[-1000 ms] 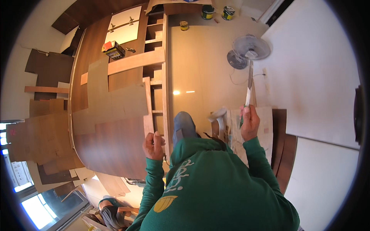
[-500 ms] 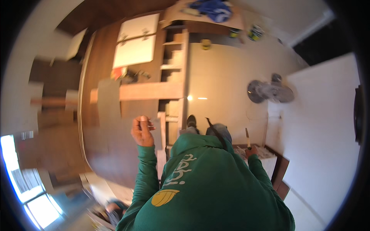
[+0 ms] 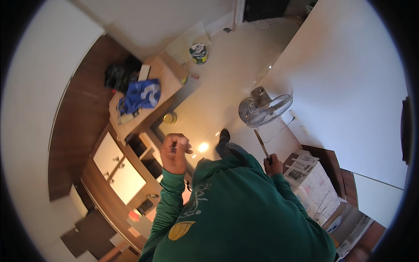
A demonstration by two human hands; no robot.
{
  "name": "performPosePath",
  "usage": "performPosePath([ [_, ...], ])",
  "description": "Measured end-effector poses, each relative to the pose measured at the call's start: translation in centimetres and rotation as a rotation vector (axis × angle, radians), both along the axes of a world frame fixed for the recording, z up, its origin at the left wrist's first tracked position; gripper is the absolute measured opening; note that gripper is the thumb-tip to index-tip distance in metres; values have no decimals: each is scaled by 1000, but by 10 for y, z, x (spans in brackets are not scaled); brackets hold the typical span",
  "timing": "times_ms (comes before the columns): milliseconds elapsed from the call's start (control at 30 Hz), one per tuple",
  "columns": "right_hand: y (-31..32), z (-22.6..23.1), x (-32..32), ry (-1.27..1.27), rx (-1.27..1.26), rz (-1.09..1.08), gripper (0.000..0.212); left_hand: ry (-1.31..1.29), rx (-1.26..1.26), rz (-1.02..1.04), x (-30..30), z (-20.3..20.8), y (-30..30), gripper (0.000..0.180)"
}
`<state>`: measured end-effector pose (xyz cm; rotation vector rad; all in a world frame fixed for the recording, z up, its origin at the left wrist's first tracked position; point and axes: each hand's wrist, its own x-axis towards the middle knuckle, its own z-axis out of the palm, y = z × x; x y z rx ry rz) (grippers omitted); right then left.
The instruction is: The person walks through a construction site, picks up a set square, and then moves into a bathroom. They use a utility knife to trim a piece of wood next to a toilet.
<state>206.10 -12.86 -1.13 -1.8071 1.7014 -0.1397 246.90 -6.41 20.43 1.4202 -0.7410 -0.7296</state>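
My right hand (image 3: pixel 273 166) is closed around the dark lower end of a long thin tool (image 3: pixel 261 142). Its narrow tan length points up and away from me, toward the standing fan (image 3: pixel 264 107); its exact kind is unclear. My left hand (image 3: pixel 174 153) is raised in front of my left side with bent, closed fingers. Whatever it may hold is hidden. Below and beyond that hand lies a brown wooden cabinet (image 3: pixel 98 185) with open compartments and two pale hinged panels (image 3: pixel 126 181).
A blue bag (image 3: pixel 142 94) lies on a wooden bench top (image 3: pixel 168 85). Paint buckets, one yellow (image 3: pixel 170 118) and one green and white (image 3: pixel 199 53), stand on the floor. Paper-covered boxes (image 3: pixel 312 181) stand to my right, beside a white wall panel (image 3: pixel 340 96).
My body and view have turned right; the cabinet has swung to the lower left and the fan nearer the middle. The tool stays in my right hand.
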Motion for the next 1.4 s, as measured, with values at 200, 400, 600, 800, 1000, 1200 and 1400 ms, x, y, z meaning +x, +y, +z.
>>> performPosePath([
  [200, -202, 67, 124, -242, -204, 6, 36, 35, 122, 27, 50, -1, -140, 16],
  [400, -394, 83, 274, -388, -280, 68, 34, 83, 168, 92, 162, -29, -270, 24],
  [600, -542, 107, 359, -405, -120, -5, 37, -226, 178, -33, 287, -31, -449, 23],
  [800, -663, 124, 334, -372, -275, -322, 40, -276, -41, -184, 269, 37, -725, 13],
  [1000, -767, 98, 282, -419, -340, -695, 35, -207, 37, -641, 222, 24, -922, 15],
  [1200, -917, 92, 211, -436, -366, -769, 34, -44, 146, -709, 110, 10, -1080, 17],
  [1400, -1091, 144, 184, -490, -511, -723, 35, -216, 43, -626, 59, 2, -1222, 19],
])
